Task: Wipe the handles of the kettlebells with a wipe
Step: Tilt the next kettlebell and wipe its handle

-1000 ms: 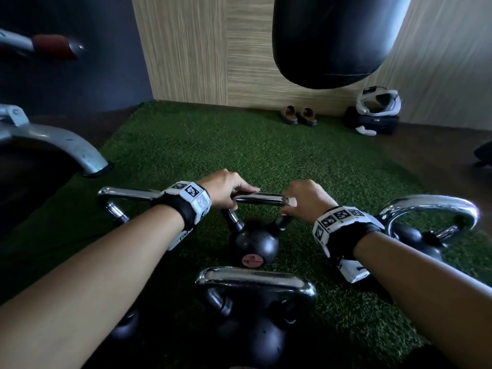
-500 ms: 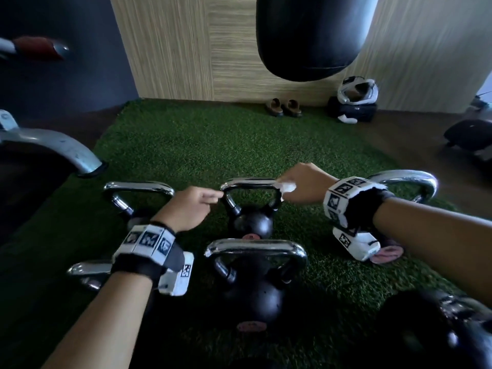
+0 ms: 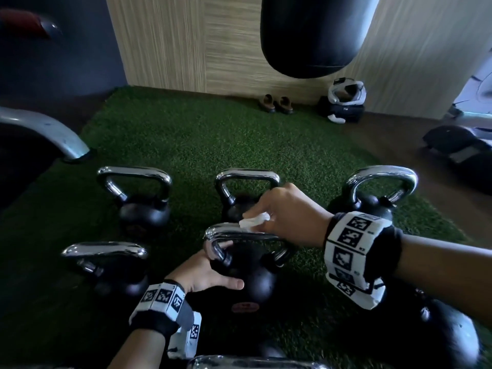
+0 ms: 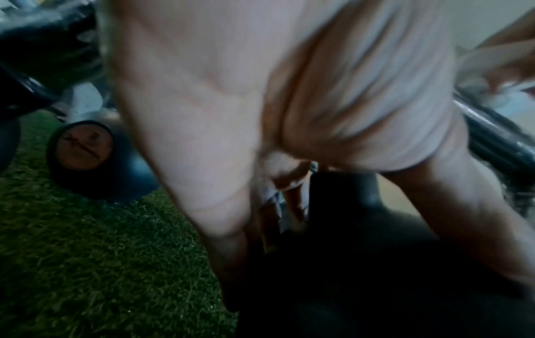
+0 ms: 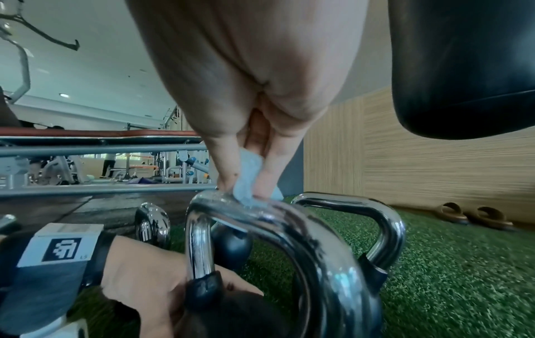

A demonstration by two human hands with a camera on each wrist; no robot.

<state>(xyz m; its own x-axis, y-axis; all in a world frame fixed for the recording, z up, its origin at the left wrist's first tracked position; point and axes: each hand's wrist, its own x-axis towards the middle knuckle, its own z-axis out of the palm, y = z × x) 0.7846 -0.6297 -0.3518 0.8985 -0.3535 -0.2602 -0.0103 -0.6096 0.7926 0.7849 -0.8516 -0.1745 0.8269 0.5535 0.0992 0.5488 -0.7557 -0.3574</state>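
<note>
Several black kettlebells with chrome handles stand on green turf [image 3: 202,145]. My right hand [image 3: 277,217] pinches a white wipe [image 3: 251,222] and presses it onto the top of the handle [image 3: 234,235] of the front middle kettlebell [image 3: 255,283]. The right wrist view shows the wipe [image 5: 249,180] between thumb and finger on that wet handle [image 5: 260,212]. My left hand [image 3: 210,270] grips this kettlebell at the foot of the handle's left leg, thumb on the ball. In the left wrist view the palm [image 4: 260,114] is blurred over the black ball [image 4: 376,251].
Other kettlebells stand at the back left [image 3: 138,198], back middle [image 3: 239,187], back right [image 3: 378,190], front left [image 3: 111,265] and near right [image 3: 450,336]. A punching bag [image 3: 314,35] hangs ahead. Sandals [image 3: 278,103] lie by the wall; a grey machine leg [image 3: 50,134] stands left.
Both hands left the back middle kettlebell's handle and came nearer, to the front middle one. My left hand took hold of it; my right set the wipe on its handle.
</note>
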